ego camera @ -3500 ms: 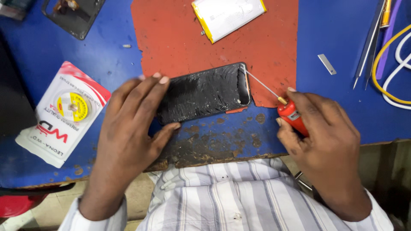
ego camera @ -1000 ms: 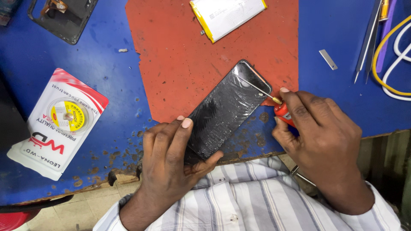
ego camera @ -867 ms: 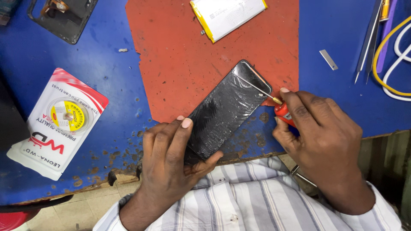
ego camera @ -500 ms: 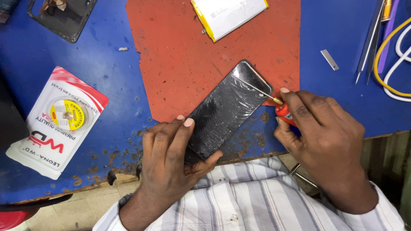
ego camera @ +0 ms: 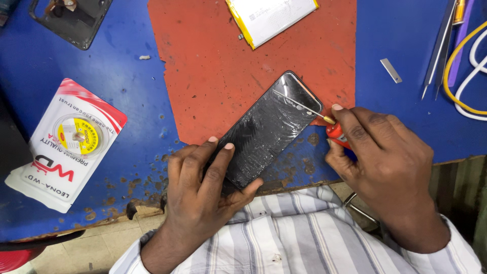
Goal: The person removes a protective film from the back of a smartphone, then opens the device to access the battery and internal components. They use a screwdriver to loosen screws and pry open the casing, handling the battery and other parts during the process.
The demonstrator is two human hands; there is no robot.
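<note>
Compared with a few seconds back, the phone [ego camera: 269, 137] now lies on a diagonal instead of flat across, its top corner up on the red mat [ego camera: 213, 66] and its lower end down by the bench edge; over the last second almost nothing shifts, only the screwdriver's shaft now reaches over the glass.

Left hand [ego camera: 203, 193] clamps the phone's lower end, fingers spread narrow over the cracked glass, thumb hooked round the right-hand edge, so it is gripping the phone. Right hand [ego camera: 385, 162] is closed tight round a red-handled screwdriver [ego camera: 332, 127], forefinger laid along the handle, thin shaft slanting up-left over the screen, tip near the upper left part of the glass.

Room to move: the phone's bottom corner sits right at the worn front edge of the blue bench [ego camera: 101, 127], nothing spare there. Above it, open red mat runs up to the white battery [ego camera: 271, 18]. Left, a white and red packet [ego camera: 66, 144] lies well apart. Right, tweezers [ego camera: 436, 48] and yellow and white cables [ego camera: 466, 76] sit near the far corner, with a small metal strip [ego camera: 391, 70] between them and the mat.
</note>
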